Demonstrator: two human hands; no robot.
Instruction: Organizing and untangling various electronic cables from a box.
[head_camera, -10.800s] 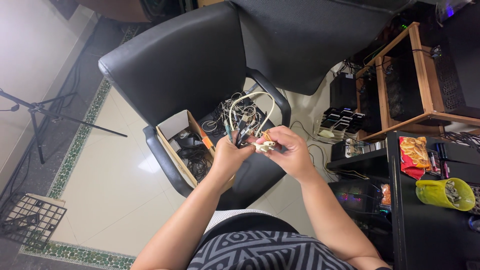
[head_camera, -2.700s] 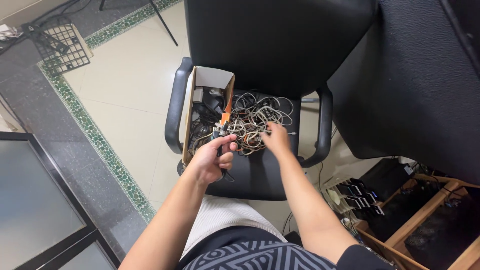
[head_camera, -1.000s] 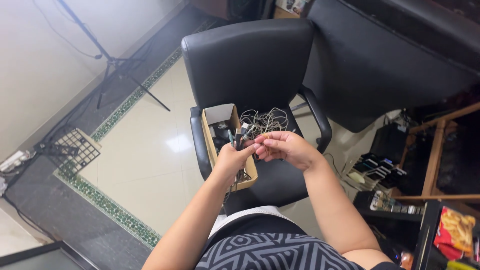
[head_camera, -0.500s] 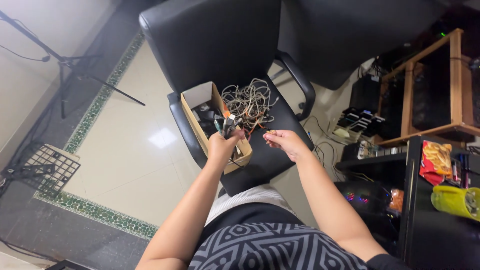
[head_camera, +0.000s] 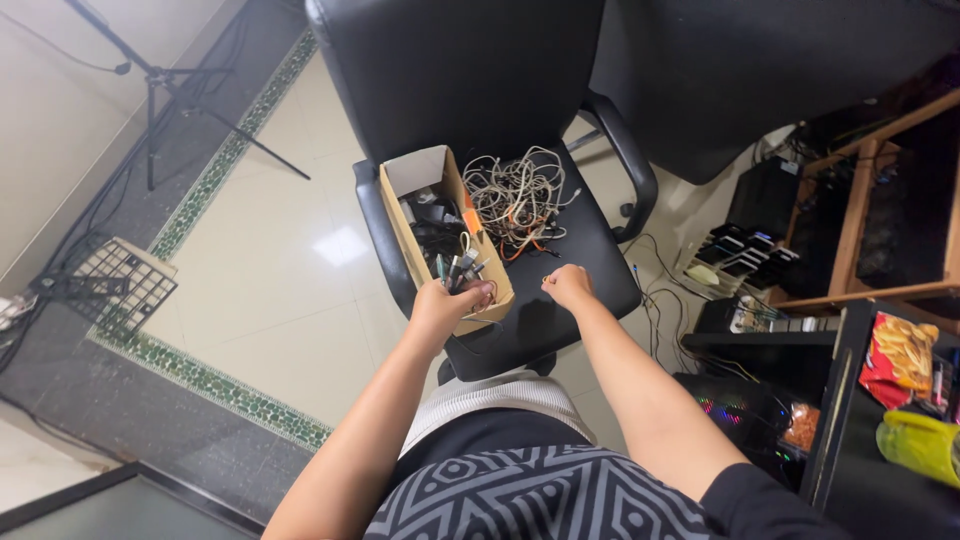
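Gripping cable bundle (head_camera: 458, 272) in left hand (head_camera: 440, 305) | right hand (head_camera: 570, 287) pinching small ring (head_camera: 546, 280)

An open cardboard box (head_camera: 420, 240), long, narrow and brown with a pale inside flap at its far end, lies on the left side of a black chair seat (head_camera: 560, 300); an orange label (head_camera: 467, 216) shows on its right wall. At the far right, on a black table (head_camera: 850, 440), lies a red snack bag (head_camera: 900, 355) printed with yellow chips, and just nearer sits a yellow-green packet (head_camera: 920, 445), cut off by the edge. Below the table, a smaller orange packet (head_camera: 803, 424) rests on a dark shelf.
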